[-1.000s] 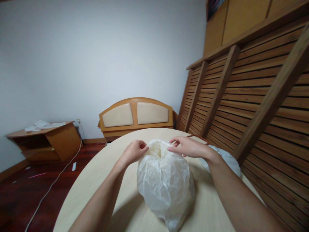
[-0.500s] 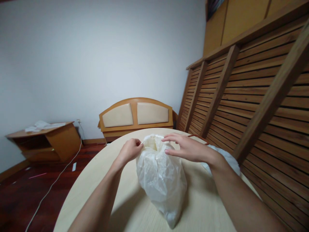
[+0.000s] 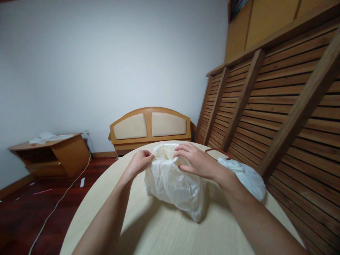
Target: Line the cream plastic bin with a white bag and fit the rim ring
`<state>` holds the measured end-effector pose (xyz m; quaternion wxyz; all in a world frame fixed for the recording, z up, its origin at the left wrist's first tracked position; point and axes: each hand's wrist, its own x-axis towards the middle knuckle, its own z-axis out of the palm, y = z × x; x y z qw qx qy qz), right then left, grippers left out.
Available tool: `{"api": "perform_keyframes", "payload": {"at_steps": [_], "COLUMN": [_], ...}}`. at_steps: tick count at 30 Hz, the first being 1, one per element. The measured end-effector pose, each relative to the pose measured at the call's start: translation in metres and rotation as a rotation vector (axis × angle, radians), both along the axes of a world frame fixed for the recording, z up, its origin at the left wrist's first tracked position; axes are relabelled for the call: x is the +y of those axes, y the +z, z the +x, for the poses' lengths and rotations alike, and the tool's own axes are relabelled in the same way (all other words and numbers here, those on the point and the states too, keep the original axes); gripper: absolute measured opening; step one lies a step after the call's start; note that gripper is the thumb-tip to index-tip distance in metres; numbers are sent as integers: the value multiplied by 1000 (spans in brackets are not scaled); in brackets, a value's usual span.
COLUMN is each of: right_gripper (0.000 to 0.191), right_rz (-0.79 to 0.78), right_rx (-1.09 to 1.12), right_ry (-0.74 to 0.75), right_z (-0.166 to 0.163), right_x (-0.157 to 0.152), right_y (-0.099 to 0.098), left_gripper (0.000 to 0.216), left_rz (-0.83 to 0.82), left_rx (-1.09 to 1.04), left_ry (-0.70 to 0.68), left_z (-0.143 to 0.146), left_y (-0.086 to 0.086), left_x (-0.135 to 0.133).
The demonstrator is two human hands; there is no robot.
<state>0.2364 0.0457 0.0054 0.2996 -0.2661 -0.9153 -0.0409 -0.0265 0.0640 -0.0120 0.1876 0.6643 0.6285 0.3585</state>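
A thin white plastic bag (image 3: 175, 184) is in front of me over the round table, its mouth gathered and partly spread at the top. My left hand (image 3: 139, 163) pinches the left side of the bag's rim between thumb and fingertips. On the right side of the mouth, my right hand (image 3: 195, 161) has its fingers bent over the rim and its thumb below, with the film between them. The bag's lower end slants toward me and to the right. What lies inside it, if anything, cannot be seen.
Farther right on the round table (image 3: 106, 209) rests a second, knotted whitish bag (image 3: 247, 179), beside a thin brown curved edge (image 3: 217, 152). A slatted wooden panel (image 3: 278, 117) leans along the right. Leftward, a low cabinet (image 3: 71, 156) and a white cable (image 3: 63, 194) stand out.
The bag's lower end has lifted away from me and its body looks wider and shorter. Both hands have shifted slightly left, and the right fingers have closed on the rim.
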Motion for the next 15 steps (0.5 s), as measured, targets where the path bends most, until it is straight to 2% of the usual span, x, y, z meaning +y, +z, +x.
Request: {"api": "perform_keyframes", "payload": {"at_steps": [4, 9, 15], "right_gripper": [47, 31, 11], "right_rz": [-14, -7, -11], "right_rx": [14, 5, -136], "right_ry": [40, 83, 26], "right_z": [2, -6, -13], "right_x": [-9, -16, -8], "right_y": [5, 9, 3], "left_gripper": [26, 26, 25], "left_rz": [32, 67, 71], "left_rx": [37, 90, 107], "left_ry": [41, 56, 39], "left_z": [1, 6, 7], "left_y": [2, 5, 3], "left_x": [-1, -6, -5]}}
